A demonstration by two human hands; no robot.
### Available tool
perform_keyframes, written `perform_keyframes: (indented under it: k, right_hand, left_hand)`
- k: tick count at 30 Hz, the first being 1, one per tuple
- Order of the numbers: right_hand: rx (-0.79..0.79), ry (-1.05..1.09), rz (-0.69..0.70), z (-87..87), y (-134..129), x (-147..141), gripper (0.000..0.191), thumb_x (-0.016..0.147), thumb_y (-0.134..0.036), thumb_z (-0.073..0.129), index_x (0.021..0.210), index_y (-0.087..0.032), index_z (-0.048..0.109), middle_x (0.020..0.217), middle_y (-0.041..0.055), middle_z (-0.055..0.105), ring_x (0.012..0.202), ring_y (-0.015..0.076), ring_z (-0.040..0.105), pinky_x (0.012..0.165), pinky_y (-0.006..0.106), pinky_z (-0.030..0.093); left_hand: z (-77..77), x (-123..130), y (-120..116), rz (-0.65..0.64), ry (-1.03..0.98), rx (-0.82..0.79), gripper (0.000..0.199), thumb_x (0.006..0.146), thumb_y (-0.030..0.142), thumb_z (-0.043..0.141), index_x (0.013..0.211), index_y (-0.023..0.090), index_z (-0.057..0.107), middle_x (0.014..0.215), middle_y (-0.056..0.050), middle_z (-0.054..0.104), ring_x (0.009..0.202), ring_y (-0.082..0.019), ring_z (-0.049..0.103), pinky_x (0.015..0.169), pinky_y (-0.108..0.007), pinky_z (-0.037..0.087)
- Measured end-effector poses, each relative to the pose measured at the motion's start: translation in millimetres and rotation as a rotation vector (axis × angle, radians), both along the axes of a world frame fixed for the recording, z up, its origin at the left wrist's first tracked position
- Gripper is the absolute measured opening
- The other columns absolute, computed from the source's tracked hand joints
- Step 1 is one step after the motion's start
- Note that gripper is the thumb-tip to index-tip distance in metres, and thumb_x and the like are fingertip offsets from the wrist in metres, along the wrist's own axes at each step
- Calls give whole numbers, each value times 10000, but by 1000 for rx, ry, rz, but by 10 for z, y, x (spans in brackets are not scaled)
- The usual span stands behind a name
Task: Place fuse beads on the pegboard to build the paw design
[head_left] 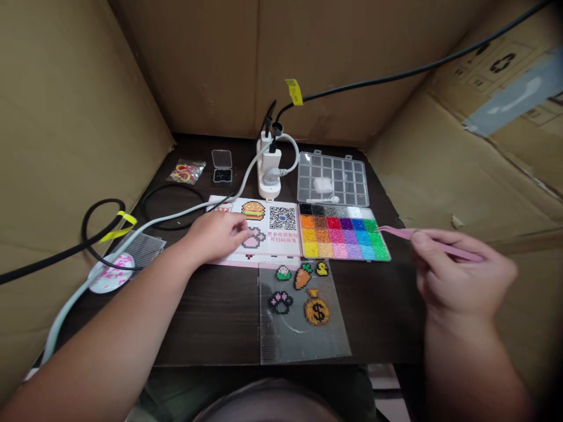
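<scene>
Pink tweezers (444, 243) are pinched in my right hand (461, 272), held to the right of the bead box (345, 259). Their tips reach over its right edge at the green beads (377, 239). My left hand (217, 235) lies on the printed pattern sheet (284, 251), beside the paw picture, with fingers curled and closed; whether something is in them is hidden. Nearer me, a clear pegboard (303, 343) carries bead figures: a carrot (302, 276), a money bag (316, 309), a black and pink paw (280, 302), a yellow duck (322, 268) and a green and white figure (284, 272).
Behind the bead box lies its open clear lid (354, 186) with a white lump (324, 185) on it. A white power strip (269, 187) stands at the back, with cables running left. Pink-spotted disc (112, 274), small black-filled case (222, 174) and plastic bag (187, 171) are at left. Cardboard walls surround the table.
</scene>
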State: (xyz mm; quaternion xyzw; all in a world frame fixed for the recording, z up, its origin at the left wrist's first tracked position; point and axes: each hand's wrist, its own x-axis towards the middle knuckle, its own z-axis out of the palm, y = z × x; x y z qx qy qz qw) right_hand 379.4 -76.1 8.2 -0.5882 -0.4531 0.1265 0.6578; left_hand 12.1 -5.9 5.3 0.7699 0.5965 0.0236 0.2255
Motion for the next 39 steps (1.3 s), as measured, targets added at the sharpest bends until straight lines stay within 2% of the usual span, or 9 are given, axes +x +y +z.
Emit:
perform_keyframes:
  k: [1, 4, 8, 14, 19, 26, 32, 39]
  right_hand:
    - [3, 2, -28, -53, 22, 4, 236, 651, -333, 1011, 751, -218, 830, 665, 34, 760, 548, 184, 690, 486, 316, 522]
    - [-55, 81, 52, -183, 71, 36, 269, 631, -363, 1008, 744, -203, 823, 641, 32, 765, 505, 157, 672, 440, 271, 512]
    - [-94, 139, 88, -251, 112, 74, 254, 625, -326, 989, 733, -178, 813, 653, 47, 777, 474, 130, 646, 443, 250, 518]
    - [-105, 222, 38, -210, 161, 36, 271, 522, -284, 995, 669, -181, 792, 521, -3, 676, 392, 75, 476, 365, 206, 338]
    - [-191, 332, 177, -165, 188, 81, 291, 510, -334, 1009, 640, -208, 782, 463, -21, 603, 375, 56, 372, 365, 210, 251]
    - [-271, 445, 249, -182, 213, 131, 366, 497, -382, 1064, 666, -212, 787, 542, -3, 640, 426, 36, 315, 382, 208, 247]
    - [-281, 442, 182, -186, 233, 127, 431, 416, -420, 1085, 702, -223, 829, 477, -46, 534, 418, 36, 297, 382, 229, 249]
    - [-245, 366, 177, -190, 225, 97, 346, 468, -426, 1067, 634, -256, 815, 506, 7, 626, 430, 59, 317, 386, 257, 248]
  left_hand:
    - [3, 3, 1, 4, 6, -5, 303, 922, 528, 591, 795, 271, 690, 760, -35, 719, 732, -232, 634, 654, -362, 380]
    - [13, 13, 5, 15, 25, -19, 303, 924, 528, 588, 798, 271, 687, 746, -32, 710, 725, -232, 631, 652, -360, 376]
    - [11, 15, 8, 8, 32, -16, 300, 924, 515, 580, 792, 263, 674, 761, -31, 708, 730, -223, 614, 662, -350, 377]
    - [-15, 9, 16, 21, 36, -20, 285, 899, 511, 594, 801, 262, 692, 744, -25, 687, 730, -225, 603, 654, -347, 364]
    - [14, 26, 17, 33, 47, -48, 288, 909, 509, 597, 801, 258, 687, 731, -22, 667, 717, -216, 587, 656, -347, 362]
    - [6, 35, 13, 32, 57, -41, 282, 909, 503, 607, 807, 251, 682, 736, -19, 665, 700, -205, 567, 649, -340, 342]
    - [16, 37, 18, 38, 76, -36, 291, 905, 511, 610, 796, 250, 676, 737, -21, 672, 710, -211, 579, 659, -342, 344]
    - [10, 29, 16, 40, 50, -30, 302, 906, 529, 606, 823, 255, 703, 746, -21, 687, 720, -216, 597, 661, -349, 354]
